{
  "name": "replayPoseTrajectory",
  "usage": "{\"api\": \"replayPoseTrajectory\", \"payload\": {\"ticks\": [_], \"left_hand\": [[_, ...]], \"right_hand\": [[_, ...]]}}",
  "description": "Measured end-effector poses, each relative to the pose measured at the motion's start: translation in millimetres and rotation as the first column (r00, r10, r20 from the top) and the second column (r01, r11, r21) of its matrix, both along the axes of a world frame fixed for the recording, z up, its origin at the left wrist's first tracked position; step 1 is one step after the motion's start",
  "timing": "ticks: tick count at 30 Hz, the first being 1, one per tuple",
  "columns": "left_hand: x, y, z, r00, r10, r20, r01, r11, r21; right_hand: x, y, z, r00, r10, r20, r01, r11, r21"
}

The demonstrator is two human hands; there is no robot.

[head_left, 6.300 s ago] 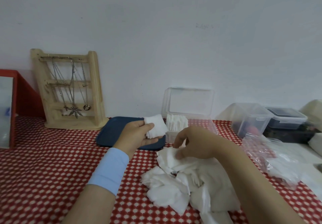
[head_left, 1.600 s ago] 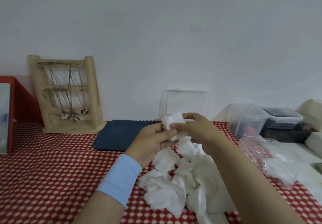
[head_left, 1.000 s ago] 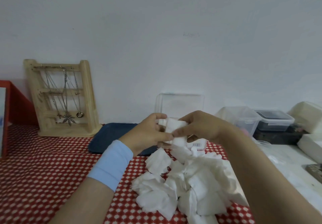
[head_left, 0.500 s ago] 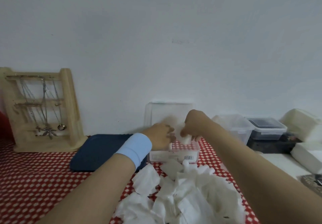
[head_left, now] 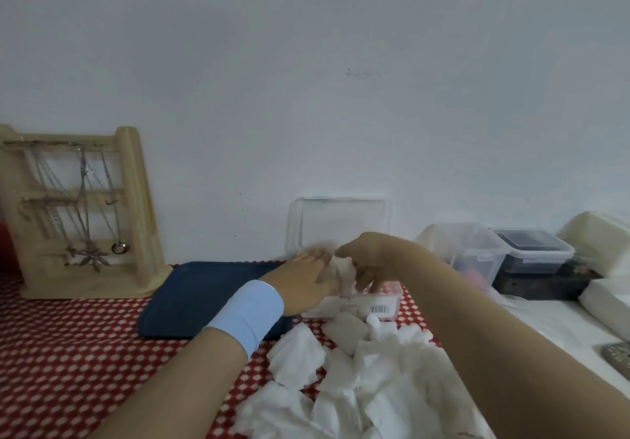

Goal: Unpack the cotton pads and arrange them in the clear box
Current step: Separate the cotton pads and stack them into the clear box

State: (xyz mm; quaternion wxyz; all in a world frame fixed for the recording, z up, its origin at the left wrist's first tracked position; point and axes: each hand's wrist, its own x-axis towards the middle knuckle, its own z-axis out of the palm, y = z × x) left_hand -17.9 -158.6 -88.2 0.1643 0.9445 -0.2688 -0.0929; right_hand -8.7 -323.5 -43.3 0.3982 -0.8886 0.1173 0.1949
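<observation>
The stack of cotton pads point(head_left: 342, 269) has moved from above the loose pile point(head_left: 361, 370) to the open clear box point(head_left: 358, 307) and is entering it. The right hand point(head_left: 373, 261) pinches it with curled fingers. The left hand point(head_left: 306, 280) touches its side, its grip too blurred to tell. Another batch is nearly placed.

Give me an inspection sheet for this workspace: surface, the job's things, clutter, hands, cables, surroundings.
Surface: red-and-white patterned tablecloth.
Job's things: clear box is open, with its lid upright at the back. A stack of cotton pads is held at its mouth. A loose pile of pads lies in front of the box.
Clutter: wooden jewellery stand hung with necklaces; navy tray; plastic containers at the right.
Hands: right hand grips the stack. The left hand is against its other side, fingers blurred.
Cables: nothing seen.
Surroundings: plain white wall.
</observation>
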Motion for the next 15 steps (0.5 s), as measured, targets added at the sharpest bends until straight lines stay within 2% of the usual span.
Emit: {"api": "replayPoseTrajectory", "payload": {"ticks": [2,5,9,13,15], "left_hand": [[-4,-1,3,1.000,0.008,0.003,-0.008,1.000,0.010],[-7,-2,5,0.999,0.026,0.030,-0.026,1.000,0.012],[-15,-3,5,1.000,0.002,0.004,-0.002,1.000,-0.015],[-20,-6,6,0.998,-0.036,0.055,0.031,0.996,0.082],[-21,-8,9,0.996,-0.051,0.069,0.044,0.995,0.090]], "right_hand": [[-4,-8,7,0.997,-0.072,0.011,0.071,0.995,0.077],[-7,-10,7,0.991,-0.134,0.000,0.134,0.986,0.095],[-8,2,-3,0.992,-0.124,-0.018,0.125,0.979,0.163],[-11,9,-3,0.994,-0.099,0.040,0.095,0.992,0.085],[-14,9,-7,0.994,-0.095,0.054,0.087,0.987,0.133]]}}
